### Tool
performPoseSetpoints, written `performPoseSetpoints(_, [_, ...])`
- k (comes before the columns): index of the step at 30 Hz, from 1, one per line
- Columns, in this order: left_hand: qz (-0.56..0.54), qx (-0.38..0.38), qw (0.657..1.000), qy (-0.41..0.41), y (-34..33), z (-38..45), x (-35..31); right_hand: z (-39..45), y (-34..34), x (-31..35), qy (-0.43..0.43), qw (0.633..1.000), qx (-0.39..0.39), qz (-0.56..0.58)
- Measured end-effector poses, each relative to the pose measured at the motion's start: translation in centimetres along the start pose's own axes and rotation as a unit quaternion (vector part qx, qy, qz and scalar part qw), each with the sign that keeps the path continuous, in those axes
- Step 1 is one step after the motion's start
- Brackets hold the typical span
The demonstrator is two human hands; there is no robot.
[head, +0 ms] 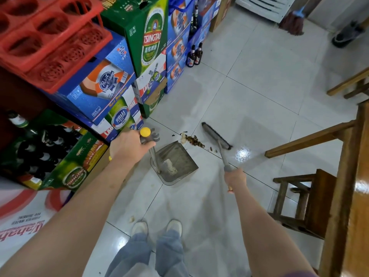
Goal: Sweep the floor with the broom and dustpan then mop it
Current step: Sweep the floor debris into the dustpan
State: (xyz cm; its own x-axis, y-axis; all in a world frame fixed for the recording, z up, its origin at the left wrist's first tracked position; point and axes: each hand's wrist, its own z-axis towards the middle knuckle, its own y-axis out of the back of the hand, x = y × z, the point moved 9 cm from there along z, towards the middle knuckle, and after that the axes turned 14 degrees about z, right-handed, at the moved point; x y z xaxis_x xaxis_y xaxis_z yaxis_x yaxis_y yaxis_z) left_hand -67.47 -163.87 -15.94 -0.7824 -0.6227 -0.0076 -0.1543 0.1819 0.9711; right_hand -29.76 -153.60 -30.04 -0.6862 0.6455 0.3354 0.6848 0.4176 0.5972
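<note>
- Left hand [127,145]: wrapped round the yellow-capped upright handle of the grey plastic dustpan [175,164], pan resting on the pale glossy tiled floor [259,86], mouth toward the dirt.
- Small heap of brown scraps [194,140]: just beyond the pan's lip, not yet inside; pale clump already in the pan.
- Right hand [233,179]: gripping the grey-handled black-bristled broom [216,135], head down just right of the heap.
- Sweeping apparently near its end; stray bit near the shoes uncollected.
- Mopping untouched: reddish string mop [293,25] leaning far right.
</note>
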Motion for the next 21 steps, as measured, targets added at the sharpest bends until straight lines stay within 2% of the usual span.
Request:
performPoseSetpoints(11, [0.007, 0.013, 1.000, 0.004, 0.3, 0.2, 0.2, -2.3, -4.0, -6.4, 0.001, 0.999, 0.036, -0.036])
performPoseSetpoints(21, [0.005, 0.005, 1.000, 0.005, 0.1, 0.5, 0.0, 1.7, -1.0, -0.6, 0.008, 0.999, 0.020, -0.039])
